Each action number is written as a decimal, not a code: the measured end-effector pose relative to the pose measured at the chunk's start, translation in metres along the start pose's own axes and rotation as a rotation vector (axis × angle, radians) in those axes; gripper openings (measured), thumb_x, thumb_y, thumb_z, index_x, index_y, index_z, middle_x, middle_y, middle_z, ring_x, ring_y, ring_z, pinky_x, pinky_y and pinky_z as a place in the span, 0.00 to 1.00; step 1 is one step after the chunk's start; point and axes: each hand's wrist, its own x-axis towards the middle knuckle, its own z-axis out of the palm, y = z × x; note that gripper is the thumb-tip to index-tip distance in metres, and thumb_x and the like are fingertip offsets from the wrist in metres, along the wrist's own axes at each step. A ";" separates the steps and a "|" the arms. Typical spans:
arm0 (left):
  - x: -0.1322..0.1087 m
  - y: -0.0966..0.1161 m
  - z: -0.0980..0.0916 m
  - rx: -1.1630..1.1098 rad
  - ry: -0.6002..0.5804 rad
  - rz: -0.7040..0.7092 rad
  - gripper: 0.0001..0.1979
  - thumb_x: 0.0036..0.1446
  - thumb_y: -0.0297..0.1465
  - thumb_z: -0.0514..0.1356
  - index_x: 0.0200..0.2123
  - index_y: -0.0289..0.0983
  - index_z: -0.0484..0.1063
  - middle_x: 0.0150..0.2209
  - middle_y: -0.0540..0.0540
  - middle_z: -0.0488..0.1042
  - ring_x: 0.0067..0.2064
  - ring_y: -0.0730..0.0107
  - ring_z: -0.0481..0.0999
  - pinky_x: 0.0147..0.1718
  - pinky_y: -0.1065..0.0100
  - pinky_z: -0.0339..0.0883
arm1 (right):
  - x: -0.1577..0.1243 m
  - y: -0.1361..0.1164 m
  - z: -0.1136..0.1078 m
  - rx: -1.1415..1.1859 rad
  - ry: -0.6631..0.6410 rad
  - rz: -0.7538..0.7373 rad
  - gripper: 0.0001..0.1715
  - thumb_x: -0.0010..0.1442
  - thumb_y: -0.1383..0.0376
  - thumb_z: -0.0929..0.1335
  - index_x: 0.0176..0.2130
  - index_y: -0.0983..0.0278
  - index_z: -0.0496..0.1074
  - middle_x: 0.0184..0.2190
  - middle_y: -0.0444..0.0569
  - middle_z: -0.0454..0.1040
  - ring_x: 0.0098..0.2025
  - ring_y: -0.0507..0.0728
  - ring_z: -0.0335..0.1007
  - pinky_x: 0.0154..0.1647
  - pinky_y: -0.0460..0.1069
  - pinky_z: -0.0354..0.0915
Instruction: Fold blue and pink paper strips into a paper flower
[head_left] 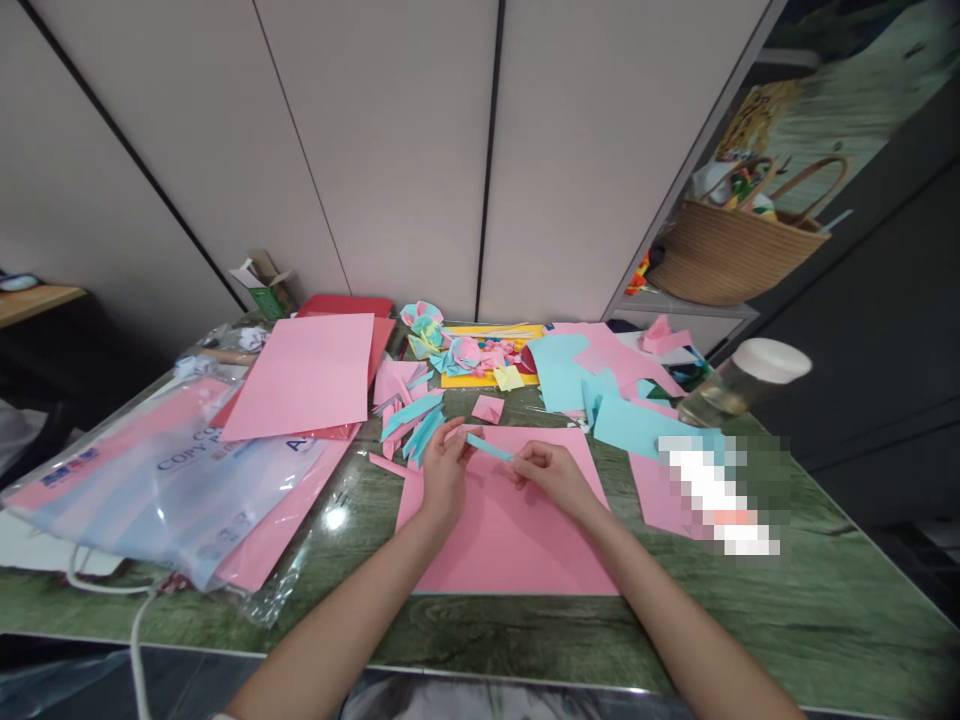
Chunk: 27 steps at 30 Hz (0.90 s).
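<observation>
Between my two hands stretches a narrow light-blue paper strip (489,447), held above a pink paper sheet (517,540) that lies flat on the table. My left hand (446,465) pinches the strip's left end. The right end is pinched in the fingers of my right hand (551,470). Just beyond my left hand lies a pile of folded blue strips (416,420) mixed with pink ones. A small folded pink square (488,408) rests past the sheet's far edge. One pink strip (392,465) sticks out left of my left hand.
Left, pink sheets (300,375) lie over a clear plastic copy-paper bag (187,480). A yellow tray (457,381) with paper flowers and small pink pieces stands at the back. Blue paper (630,425) and a lidded cup (739,380) are at right; a white cable (135,650) hangs over the front edge.
</observation>
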 end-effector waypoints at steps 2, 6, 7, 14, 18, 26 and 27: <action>0.000 -0.003 0.000 -0.029 -0.075 -0.106 0.15 0.47 0.37 0.58 0.37 0.35 0.66 0.35 0.43 0.73 0.39 0.68 0.72 0.42 0.65 0.62 | 0.000 0.003 0.001 -0.006 0.039 0.018 0.14 0.49 0.57 0.65 0.24 0.66 0.66 0.21 0.46 0.71 0.22 0.50 0.66 0.19 0.44 0.60; -0.002 -0.008 -0.001 0.032 -0.240 -0.234 0.12 0.45 0.35 0.61 0.28 0.31 0.69 0.28 0.44 0.72 0.33 0.70 0.71 0.37 0.68 0.62 | -0.001 0.006 0.003 -0.025 0.044 0.008 0.13 0.50 0.57 0.64 0.27 0.66 0.66 0.22 0.45 0.70 0.24 0.51 0.65 0.20 0.44 0.60; -0.003 -0.008 0.000 0.065 -0.247 -0.225 0.11 0.44 0.36 0.61 0.26 0.31 0.70 0.27 0.46 0.72 0.32 0.71 0.71 0.35 0.68 0.61 | -0.001 0.005 0.003 -0.044 0.026 -0.012 0.13 0.50 0.57 0.64 0.27 0.66 0.66 0.22 0.45 0.69 0.24 0.51 0.65 0.22 0.44 0.60; -0.011 -0.003 0.004 0.216 -0.238 -0.111 0.11 0.43 0.36 0.61 0.21 0.33 0.66 0.21 0.52 0.67 0.24 0.78 0.65 0.26 0.73 0.57 | -0.004 0.001 0.007 -0.164 0.035 -0.064 0.13 0.51 0.59 0.64 0.23 0.66 0.66 0.20 0.43 0.65 0.23 0.49 0.59 0.22 0.44 0.57; -0.010 -0.004 0.005 0.117 -0.203 -0.094 0.11 0.45 0.36 0.60 0.23 0.34 0.64 0.23 0.52 0.68 0.27 0.76 0.68 0.30 0.72 0.61 | -0.005 0.001 0.006 -0.125 0.015 -0.030 0.12 0.51 0.59 0.64 0.24 0.65 0.65 0.20 0.42 0.65 0.22 0.49 0.60 0.22 0.44 0.57; -0.009 -0.001 0.006 0.050 -0.231 -0.124 0.11 0.47 0.36 0.59 0.26 0.35 0.62 0.29 0.46 0.73 0.32 0.70 0.72 0.34 0.67 0.64 | -0.005 0.007 0.012 -0.114 0.055 -0.064 0.14 0.51 0.57 0.65 0.22 0.65 0.63 0.17 0.40 0.63 0.20 0.48 0.58 0.21 0.43 0.54; -0.007 0.000 0.006 0.044 -0.234 -0.137 0.11 0.46 0.36 0.60 0.26 0.34 0.63 0.29 0.46 0.73 0.32 0.70 0.72 0.34 0.68 0.64 | -0.006 0.006 0.012 -0.117 0.034 -0.071 0.14 0.50 0.58 0.65 0.22 0.65 0.63 0.18 0.41 0.64 0.21 0.48 0.59 0.22 0.43 0.55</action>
